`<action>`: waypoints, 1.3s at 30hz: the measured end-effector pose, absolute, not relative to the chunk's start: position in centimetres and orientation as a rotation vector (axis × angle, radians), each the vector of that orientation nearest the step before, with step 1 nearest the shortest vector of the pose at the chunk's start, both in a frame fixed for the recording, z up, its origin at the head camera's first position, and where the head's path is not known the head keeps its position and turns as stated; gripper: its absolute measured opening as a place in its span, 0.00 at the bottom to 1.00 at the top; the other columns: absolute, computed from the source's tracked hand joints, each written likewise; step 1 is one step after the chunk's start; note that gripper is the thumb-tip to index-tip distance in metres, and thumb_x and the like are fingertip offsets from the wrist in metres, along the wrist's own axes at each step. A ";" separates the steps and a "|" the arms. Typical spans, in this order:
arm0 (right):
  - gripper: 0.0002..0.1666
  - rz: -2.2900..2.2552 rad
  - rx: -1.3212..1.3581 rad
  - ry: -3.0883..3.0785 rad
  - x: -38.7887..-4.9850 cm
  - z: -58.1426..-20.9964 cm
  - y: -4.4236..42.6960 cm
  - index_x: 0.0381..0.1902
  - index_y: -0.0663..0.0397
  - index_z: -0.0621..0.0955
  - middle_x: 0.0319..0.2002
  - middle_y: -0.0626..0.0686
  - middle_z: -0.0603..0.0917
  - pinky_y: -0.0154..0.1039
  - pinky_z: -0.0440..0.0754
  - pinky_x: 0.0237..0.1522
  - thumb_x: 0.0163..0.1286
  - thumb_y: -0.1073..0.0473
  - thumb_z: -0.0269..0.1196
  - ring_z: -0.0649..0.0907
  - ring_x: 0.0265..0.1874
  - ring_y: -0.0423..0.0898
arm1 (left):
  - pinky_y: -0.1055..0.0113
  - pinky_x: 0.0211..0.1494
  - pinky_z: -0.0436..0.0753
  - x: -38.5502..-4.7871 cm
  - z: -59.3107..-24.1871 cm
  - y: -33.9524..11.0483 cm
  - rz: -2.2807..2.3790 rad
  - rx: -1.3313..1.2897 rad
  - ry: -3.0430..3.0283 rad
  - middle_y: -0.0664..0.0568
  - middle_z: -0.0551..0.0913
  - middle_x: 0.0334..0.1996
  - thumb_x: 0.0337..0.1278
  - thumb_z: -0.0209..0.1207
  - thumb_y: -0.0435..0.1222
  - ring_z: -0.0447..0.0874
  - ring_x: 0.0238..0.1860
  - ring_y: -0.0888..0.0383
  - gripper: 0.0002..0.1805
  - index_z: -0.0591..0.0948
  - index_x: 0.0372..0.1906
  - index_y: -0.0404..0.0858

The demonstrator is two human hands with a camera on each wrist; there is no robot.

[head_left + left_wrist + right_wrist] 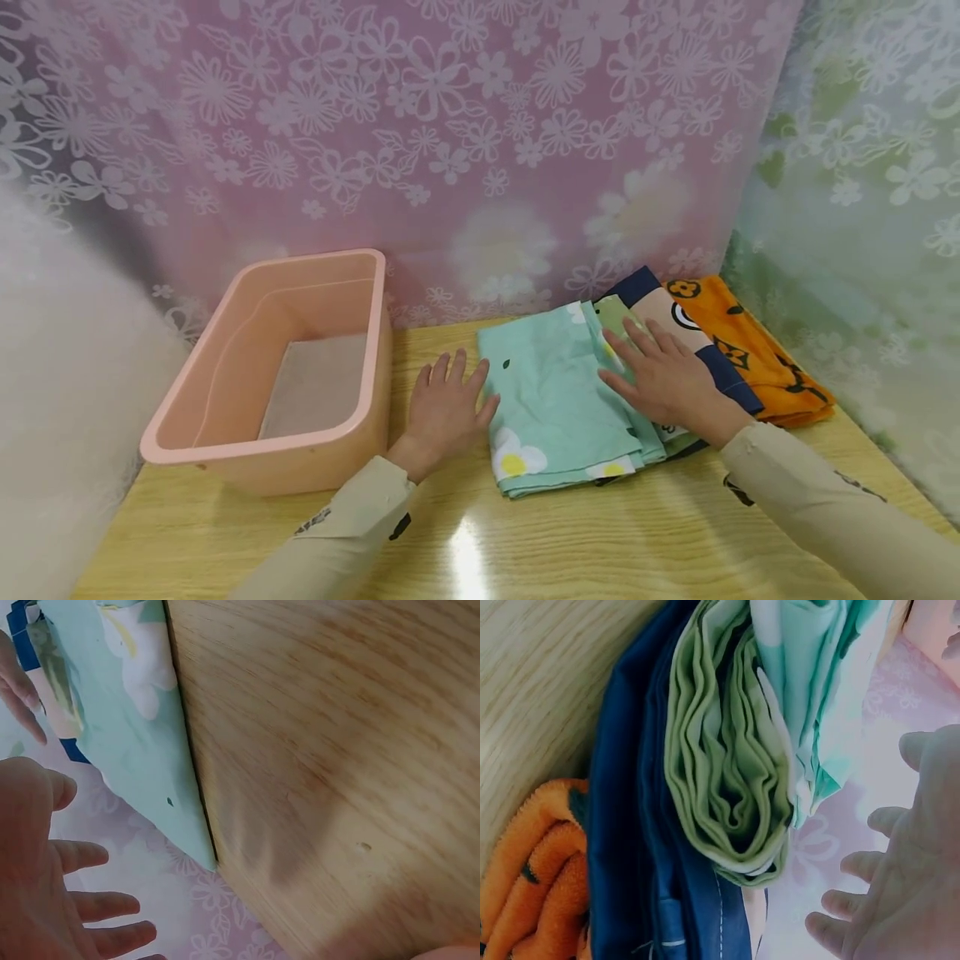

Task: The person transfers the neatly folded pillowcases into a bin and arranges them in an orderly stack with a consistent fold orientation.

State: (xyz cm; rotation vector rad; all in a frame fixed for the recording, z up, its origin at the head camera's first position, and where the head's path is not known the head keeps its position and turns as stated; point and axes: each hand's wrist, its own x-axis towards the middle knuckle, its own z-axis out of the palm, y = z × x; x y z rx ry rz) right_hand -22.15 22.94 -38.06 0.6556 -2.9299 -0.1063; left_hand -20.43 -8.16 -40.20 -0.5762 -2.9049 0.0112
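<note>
Fingers spread, my left hand (447, 404) hovers above the table between the pink tub and a folded mint cloth (551, 387) with daisies. In the left wrist view the left hand (45, 877) holds nothing. My right hand (667, 379), also spread, is over the row of folded cloths; the right wrist view shows this hand (915, 855) apart from them. The mint cloth overlaps a green folded cloth (727, 765). Under that lies a navy and beige cloth (723, 379), then an orange fuzzy one (720, 321) at the far right. The right hand partly hides the green and navy cloths.
A pink plastic tub (378, 367) stands at the left of the wooden table (540, 550), with a pale flat bottom visible inside. Flowered curtains (480, 167) hang behind the table and along both sides.
</note>
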 end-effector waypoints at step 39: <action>0.43 1.010 0.570 -3.193 -23.5 -36.3 23.8 0.70 0.73 0.55 0.67 0.73 0.60 0.64 0.63 0.60 0.76 0.41 0.44 0.65 0.63 0.69 | 0.51 0.56 0.74 -23.1 -41.1 -8.5 -1.389 -0.251 -3.115 0.39 0.70 0.62 0.69 0.50 0.47 0.73 0.58 0.45 0.32 0.62 0.69 0.33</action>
